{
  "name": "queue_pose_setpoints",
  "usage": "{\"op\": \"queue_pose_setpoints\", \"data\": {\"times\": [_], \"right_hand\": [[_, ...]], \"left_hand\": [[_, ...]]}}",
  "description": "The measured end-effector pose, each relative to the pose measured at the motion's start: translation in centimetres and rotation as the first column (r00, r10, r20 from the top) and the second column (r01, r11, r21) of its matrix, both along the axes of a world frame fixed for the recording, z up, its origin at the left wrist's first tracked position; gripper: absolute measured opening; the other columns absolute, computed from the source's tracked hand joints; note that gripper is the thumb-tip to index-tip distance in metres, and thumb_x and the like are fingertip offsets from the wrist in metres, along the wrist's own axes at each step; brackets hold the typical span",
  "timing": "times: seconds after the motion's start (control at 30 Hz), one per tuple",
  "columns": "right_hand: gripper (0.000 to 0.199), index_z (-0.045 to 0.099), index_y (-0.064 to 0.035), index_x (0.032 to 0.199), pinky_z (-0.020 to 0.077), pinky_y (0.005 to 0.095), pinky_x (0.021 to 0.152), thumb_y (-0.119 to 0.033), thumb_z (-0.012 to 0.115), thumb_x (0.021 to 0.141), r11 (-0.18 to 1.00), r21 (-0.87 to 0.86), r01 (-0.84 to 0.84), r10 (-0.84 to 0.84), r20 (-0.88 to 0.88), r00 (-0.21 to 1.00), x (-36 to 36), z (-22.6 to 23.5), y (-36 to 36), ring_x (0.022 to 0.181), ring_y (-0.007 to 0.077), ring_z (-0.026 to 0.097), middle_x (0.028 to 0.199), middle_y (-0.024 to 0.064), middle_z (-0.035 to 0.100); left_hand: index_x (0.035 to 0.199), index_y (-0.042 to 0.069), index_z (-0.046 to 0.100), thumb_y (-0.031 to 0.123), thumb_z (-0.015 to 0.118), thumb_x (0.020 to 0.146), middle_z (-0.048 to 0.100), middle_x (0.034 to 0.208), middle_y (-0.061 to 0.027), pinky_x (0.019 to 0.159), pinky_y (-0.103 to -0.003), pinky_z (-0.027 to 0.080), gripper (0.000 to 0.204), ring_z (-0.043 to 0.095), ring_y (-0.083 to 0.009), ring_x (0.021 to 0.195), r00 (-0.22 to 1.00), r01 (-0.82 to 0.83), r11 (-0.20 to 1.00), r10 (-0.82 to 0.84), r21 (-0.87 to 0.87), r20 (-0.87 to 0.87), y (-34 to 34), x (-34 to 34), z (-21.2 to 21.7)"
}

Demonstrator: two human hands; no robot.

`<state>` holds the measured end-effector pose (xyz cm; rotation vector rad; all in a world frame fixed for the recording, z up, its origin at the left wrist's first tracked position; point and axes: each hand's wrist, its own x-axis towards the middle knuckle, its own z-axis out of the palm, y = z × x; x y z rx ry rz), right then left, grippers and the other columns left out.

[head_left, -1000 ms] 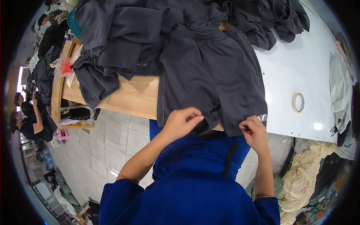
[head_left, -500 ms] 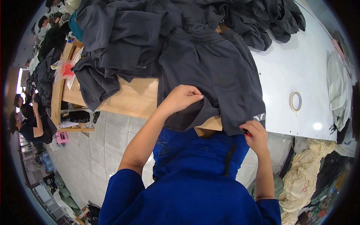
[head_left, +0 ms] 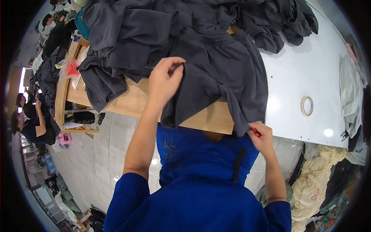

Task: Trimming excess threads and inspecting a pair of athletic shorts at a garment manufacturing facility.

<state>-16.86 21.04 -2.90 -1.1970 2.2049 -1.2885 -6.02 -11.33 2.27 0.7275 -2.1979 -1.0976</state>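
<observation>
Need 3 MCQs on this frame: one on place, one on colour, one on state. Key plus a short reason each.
1. Where does the roll of tape lie?
A. on the white tabletop, right of the shorts
B. on the floor tiles
C. on the wooden shelf at the left

2. What colour are the shorts in hand?
A. cream
B. dark grey
C. red

3. What is the left hand doing?
A. resting flat on the wood
B. hanging free of everything
C. pinching the cloth of the shorts, lifted

Key: 1 A, the ring sits alone on the white surface. 2 B, the cloth is dark grey like the pile behind it. 3 C, thumb and fingers close on a raised fold, while the right hand grips the hem at the table edge with something small and red.
</observation>
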Motion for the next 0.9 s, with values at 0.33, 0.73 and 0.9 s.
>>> {"op": "queue_pose_setpoints", "data": {"times": [0.33,0.73,0.9], "right_hand": [[0.012,0.058,-0.0089,0.082,0.0336,0.0182,0.046,-0.017,0.063,0.089,0.876,-0.055,0.478,-0.121,0.936,0.33,4.0,2.3,-7.8,0.049,0.0047,0.046,0.061,-0.003,0.054],[0.023,0.058,0.0038,0.104,0.0528,0.0339,0.081,-0.011,0.048,0.089,0.745,-0.064,0.664,0.08,0.997,0.006,-0.1,3.1,-6.9,0.092,0.0232,0.064,0.103,0.0144,0.064],[0.025,0.059,0.0034,0.105,0.0546,0.035,0.08,-0.013,0.05,0.088,0.77,-0.01,0.638,0.146,0.976,-0.161,-0.9,2.0,-6.1,0.088,0.0236,0.065,0.101,0.016,0.065]], "left_hand": [[0.098,0.004,0.051,0.018,0.074,0.079,0.061,0.083,-0.0053,0.064,-0.021,0.047,0.033,0.061,-0.0107,0.07,0.929,0.322,0.731,-0.367,0.602,-0.051,11.9,2.2,-1.9],[0.103,0.008,0.057,0.033,0.041,0.1,0.062,0.083,0.0018,0.065,-0.021,0.047,0.03,0.057,-0.0069,0.07,0.987,0.154,0.198,-0.076,0.968,-0.142,8.7,2.2,-1.9],[0.096,0.008,0.056,0.03,0.04,0.1,0.051,0.062,0.0038,0.05,-0.02,0.043,0.027,0.051,-0.0075,0.051,0.968,0.246,-0.015,-0.041,0.969,-0.247,7.6,1.9,-2.1]]}}
